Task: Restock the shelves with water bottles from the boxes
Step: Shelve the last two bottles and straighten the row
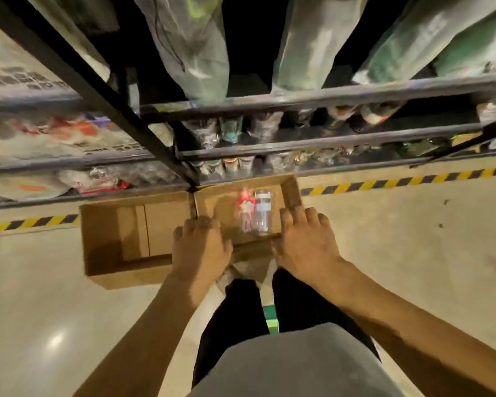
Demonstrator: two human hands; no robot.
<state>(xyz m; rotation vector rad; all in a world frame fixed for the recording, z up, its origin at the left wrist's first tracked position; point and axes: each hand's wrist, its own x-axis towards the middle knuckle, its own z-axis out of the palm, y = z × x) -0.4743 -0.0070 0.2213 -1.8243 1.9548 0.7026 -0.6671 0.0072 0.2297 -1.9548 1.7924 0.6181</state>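
Cardboard box (291, 190) stands open on the floor at the foot of the shelves (298, 144). Inside it sit two clear water bottles (254, 214), one with a red label; the print is blurred and unreadable. Left hand (201, 245) has its fingers curled over the box's near rim. Right hand (304, 242) lies with fingers nearly straight on the box's right wall. Second box (132, 233) touches its left side. Shelf stock beyond the box is smeared and its labels are illegible.
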